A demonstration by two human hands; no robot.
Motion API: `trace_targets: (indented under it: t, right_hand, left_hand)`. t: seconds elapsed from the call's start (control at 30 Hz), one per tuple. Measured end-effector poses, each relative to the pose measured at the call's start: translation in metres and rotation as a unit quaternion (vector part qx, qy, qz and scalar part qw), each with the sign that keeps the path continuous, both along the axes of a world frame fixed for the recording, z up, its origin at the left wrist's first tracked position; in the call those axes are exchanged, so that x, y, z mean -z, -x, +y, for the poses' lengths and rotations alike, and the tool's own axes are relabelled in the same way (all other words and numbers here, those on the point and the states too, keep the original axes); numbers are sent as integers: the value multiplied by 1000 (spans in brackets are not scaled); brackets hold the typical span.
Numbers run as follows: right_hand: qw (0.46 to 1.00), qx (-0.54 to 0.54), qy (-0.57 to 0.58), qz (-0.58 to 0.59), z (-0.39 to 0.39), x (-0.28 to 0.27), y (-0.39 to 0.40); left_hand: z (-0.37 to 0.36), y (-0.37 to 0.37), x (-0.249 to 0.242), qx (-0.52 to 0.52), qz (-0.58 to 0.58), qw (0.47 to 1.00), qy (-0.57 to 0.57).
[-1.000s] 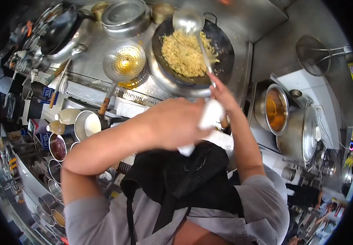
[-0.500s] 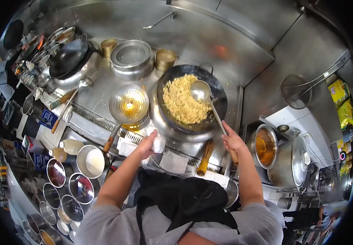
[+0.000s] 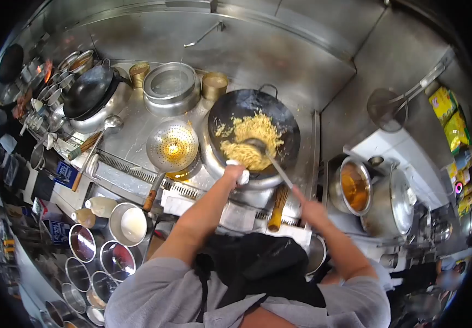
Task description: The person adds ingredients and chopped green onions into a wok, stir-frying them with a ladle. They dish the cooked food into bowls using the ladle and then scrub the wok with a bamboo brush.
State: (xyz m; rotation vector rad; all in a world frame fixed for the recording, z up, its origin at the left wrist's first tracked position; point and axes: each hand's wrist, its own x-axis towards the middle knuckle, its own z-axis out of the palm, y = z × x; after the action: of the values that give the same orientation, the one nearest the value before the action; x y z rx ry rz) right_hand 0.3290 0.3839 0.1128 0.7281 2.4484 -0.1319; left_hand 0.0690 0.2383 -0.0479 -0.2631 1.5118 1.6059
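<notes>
Two hands work over the stove (image 3: 137, 127), and both are closed. The left hand (image 3: 236, 174) is wrapped around one white cloth (image 3: 243, 177) at the near rim of the wok (image 3: 288, 119); whether it also grips the rim through the cloth cannot be told. The right hand (image 3: 313, 213), slightly blurred, grips the handle of one ladle (image 3: 281, 171), whose bowl sits down in the food inside the wok. The food (image 3: 255, 131) is one yellow heap, split loosely by the ladle, with a few bits scattered up the wok's sides.

Just left of the wok lies one strainer (image 3: 184, 136), its wooden handle toward the person. Behind these stand one metal pot (image 3: 155, 105) and two tins, one tin (image 3: 139, 75) to its left and the other tin (image 3: 214, 89) to its right. One brush (image 3: 276, 217) lies near the right hand, below the wok. Farther left rests a second ladle (image 3: 113, 121). Nearer the person's left side are two bottles (image 3: 102, 206), touching or nearly so, beside one pan of white stuff (image 3: 116, 220). At the right stands one bowl of amber liquid (image 3: 335, 190).
</notes>
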Motion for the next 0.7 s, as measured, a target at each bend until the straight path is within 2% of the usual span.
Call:
trace_targets:
  t: [0.07,0.13,0.17,0.2,0.23,0.27,0.3,0.33,0.37,0.4,0.47,0.53,0.57,0.6,0.63,0.67,0.7]
  right_hand:
    - [994,-47,-74,65,12,0,7]
    - [993,-34,-84,70,4,-3,17]
    - [992,-30,-96,76,2,-7,22]
    - [992,-37,-75,94,-3,-17,9]
    - [991,-43,-55,115,-14,-32,-10]
    - [993,-15,-11,116,-23,-49,-29]
    - [993,10,32,111,-30,-69,-49]
    - [982,59,145,108,-36,-100,-66]
    - [955,107,256,104,-40,-120,-76]
    - [955,106,257,98,-39,-117,-77]
    - [936,162,311,10,-36,-98,-76]
    - [983,22,159,85,-17,-6,-59]
    - [991,35,111,61,-18,9,-36]
    - [994,-3,43,102,-15,34,-24]
    - [992,-12,1,123,-20,37,-11]
    - [993,-9,6,120,-28,36,-13]
    - [991,0,-9,132,-33,28,-9]
  left_hand:
    - [-1,-1,34,12,-37,994,-106]
    - [-45,-38,-21,-51,-20,989,-140]
    - [-76,-54,-27,-17,-2,988,-153]
    - [-106,-80,-55,-45,-5,996,-79]
    - [-132,-92,-12,-26,63,993,-94]
    - [-156,-105,-29,8,90,992,-88]
    - [-154,-104,-68,-18,31,991,-127]
    - [-147,-105,-94,-48,-38,985,-162]
    - [-128,-90,-97,-49,-51,990,-125]
    - [-104,-69,-99,-47,-64,993,-88]
    - [-50,-34,-68,7,-55,992,-114]
    - [-31,-26,-35,-10,-32,997,-71]
    - [-37,-34,-5,3,-3,992,-125]
    - [-52,-46,28,39,36,988,-147]
    - [-77,-67,22,32,38,989,-139]
    - [-104,-83,3,23,44,991,-126]
    - [-114,-94,-13,-36,24,990,-135]
